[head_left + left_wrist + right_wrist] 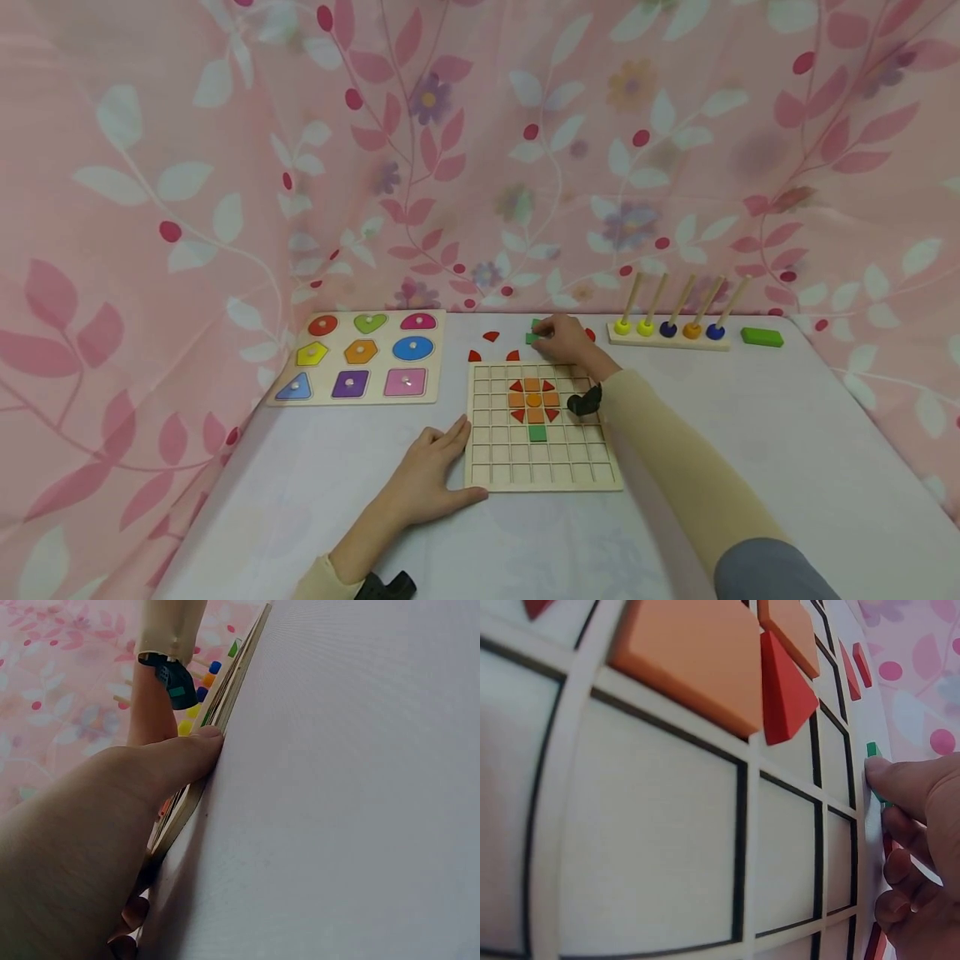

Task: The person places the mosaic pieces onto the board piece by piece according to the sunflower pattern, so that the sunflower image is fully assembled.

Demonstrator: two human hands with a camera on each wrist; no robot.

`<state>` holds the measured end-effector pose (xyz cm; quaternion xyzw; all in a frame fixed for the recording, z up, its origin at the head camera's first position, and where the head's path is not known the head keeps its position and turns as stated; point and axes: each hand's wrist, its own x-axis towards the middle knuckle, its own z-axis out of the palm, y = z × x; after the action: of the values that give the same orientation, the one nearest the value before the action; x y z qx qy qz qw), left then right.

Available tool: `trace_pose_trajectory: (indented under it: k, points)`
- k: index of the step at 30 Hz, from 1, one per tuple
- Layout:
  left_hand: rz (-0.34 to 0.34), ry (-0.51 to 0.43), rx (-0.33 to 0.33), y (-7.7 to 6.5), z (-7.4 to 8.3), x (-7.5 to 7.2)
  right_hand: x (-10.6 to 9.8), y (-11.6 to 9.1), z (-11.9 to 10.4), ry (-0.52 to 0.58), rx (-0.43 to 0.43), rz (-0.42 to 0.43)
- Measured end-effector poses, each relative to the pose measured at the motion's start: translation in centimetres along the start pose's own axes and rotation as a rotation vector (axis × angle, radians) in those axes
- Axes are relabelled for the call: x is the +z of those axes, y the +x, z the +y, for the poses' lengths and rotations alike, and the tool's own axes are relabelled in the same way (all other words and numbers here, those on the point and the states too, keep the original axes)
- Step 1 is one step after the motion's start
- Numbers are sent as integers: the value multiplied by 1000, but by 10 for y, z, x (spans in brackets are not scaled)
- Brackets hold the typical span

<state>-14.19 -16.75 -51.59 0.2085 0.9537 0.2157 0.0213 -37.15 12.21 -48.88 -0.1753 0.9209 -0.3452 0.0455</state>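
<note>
Beyond the far edge of a wooden grid board (495,467), my right hand (562,337) pinches a green square tile (532,338) between thumb and fingers. A second bit of green lies just behind it, partly covered by the hand. My left hand (427,483) rests against the board's left side, with the thumb at the near left corner and the fingers along the edge. On the grid, an orange round piece (533,400) has orange squares (532,384) and red pieces (517,415) around it. A green square (537,433) lies just below them.
Several loose red pieces (491,337) lie behind the grid board. To the left is a shape puzzle board (378,342) with knobbed pieces. At the back right stand a peg rack (660,341) with coloured beads and a green block (762,337). A floral curtain (480,167) hangs behind.
</note>
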Motion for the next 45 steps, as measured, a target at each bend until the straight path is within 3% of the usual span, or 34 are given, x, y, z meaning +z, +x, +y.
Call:
trace_pose_trajectory:
  k: [7, 11, 16, 23, 28, 32, 38, 45]
  points:
    - [0, -8, -25, -3, -2, 0, 1, 2, -9, -32, -32, -26]
    - [-9, -16, -32, -3, -2, 3, 4, 1, -5, -30, -44, 0]
    - [-13, -21, -35, -4, -1, 4, 2, -10, -7, -1, -63, 16]
    - [-26, -18, -44, -10, -2, 9, 4, -68, -17, 94, -112, 37]
    - [-33, -28, -49, -15, -1, 10, 13, -123, -27, 204, -77, 36]
    - [-18, -21, -31, -14, 0, 9, 18, -157, -33, 242, -82, 37]
    - [-7, -10, -13, -7, 1, 5, 26, -186, -36, 252, -97, 34]
    - [1, -4, -25, -1, 2, 3, 34, -193, -32, 191, -135, 24]
